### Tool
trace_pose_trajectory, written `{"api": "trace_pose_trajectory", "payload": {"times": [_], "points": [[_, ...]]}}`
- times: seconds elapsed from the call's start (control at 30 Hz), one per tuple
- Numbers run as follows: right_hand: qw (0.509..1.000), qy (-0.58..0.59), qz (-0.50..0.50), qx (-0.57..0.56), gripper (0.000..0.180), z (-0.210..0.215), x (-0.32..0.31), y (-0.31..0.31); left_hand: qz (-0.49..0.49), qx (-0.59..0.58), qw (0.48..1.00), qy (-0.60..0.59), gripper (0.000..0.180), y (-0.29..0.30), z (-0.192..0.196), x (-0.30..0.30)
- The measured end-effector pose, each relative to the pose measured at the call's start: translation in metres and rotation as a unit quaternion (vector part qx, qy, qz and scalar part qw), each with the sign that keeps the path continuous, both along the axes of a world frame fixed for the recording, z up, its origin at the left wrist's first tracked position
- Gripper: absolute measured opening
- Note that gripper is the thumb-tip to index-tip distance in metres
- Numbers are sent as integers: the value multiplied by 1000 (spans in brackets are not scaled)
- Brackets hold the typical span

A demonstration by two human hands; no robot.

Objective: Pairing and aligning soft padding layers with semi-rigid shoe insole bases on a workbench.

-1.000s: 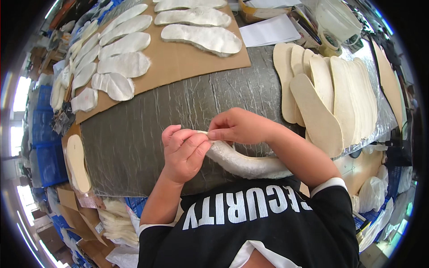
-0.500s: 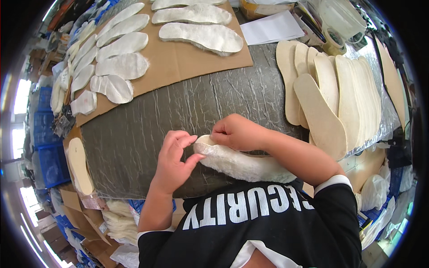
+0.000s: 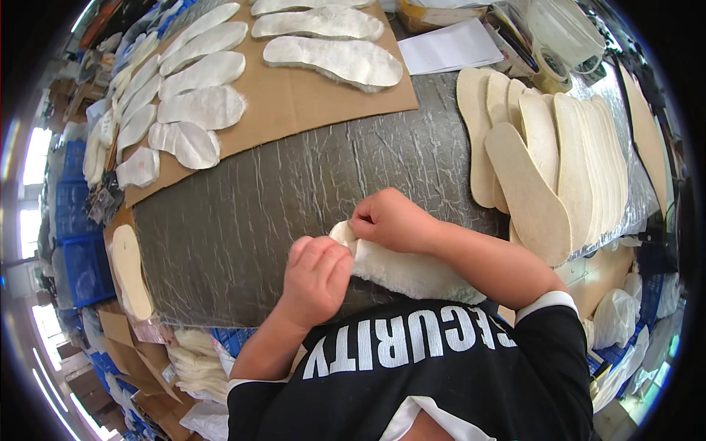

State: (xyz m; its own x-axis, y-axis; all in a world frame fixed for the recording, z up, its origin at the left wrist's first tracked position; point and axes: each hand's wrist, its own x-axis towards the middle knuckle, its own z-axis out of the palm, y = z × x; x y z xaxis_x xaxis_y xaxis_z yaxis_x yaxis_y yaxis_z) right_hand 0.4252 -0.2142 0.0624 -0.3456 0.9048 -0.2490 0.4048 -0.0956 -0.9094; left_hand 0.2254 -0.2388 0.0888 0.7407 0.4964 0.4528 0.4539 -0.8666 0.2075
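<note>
Head view: the fingers of the right hand (image 3: 393, 219) are curled tight, pinching the rounded end of a white fleecy shoe insole (image 3: 412, 268) against the table. The left hand (image 3: 316, 273) lies just beside it, fingers bent and close together, knuckles up, pressing on the same end of the insole; whether its fingertips grip the edge cannot be told. The insole lies at the near edge of the grey crinkled work surface (image 3: 294, 198), stretching from the hands toward the person's right, partly under the right forearm and touching the black shirt. Farther right, a fanned stack of beige flat insoles (image 3: 548, 158) rests on the surface, well apart from the hands. Beyond the hands, a brown cardboard sheet (image 3: 309, 95) carries rows of white fleecy insoles (image 3: 334, 60). A single beige insole (image 3: 129, 268) lies at the left edge of the surface, and white paper sheets (image 3: 448, 48) sit at the far side.
</note>
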Motion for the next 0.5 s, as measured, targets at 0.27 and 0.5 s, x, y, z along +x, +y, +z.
{"api": "trace_pose_trajectory", "payload": {"times": [0.27, 0.5], "points": [[997, -2, 37, -66, 25, -2, -6, -3, -12, -86, 993, -79, 11, -19, -5, -8], [961, 135, 89, -223, 33, 17, 12, -8, 161, -444, 828, -303, 11, -14, -16, -21]]}}
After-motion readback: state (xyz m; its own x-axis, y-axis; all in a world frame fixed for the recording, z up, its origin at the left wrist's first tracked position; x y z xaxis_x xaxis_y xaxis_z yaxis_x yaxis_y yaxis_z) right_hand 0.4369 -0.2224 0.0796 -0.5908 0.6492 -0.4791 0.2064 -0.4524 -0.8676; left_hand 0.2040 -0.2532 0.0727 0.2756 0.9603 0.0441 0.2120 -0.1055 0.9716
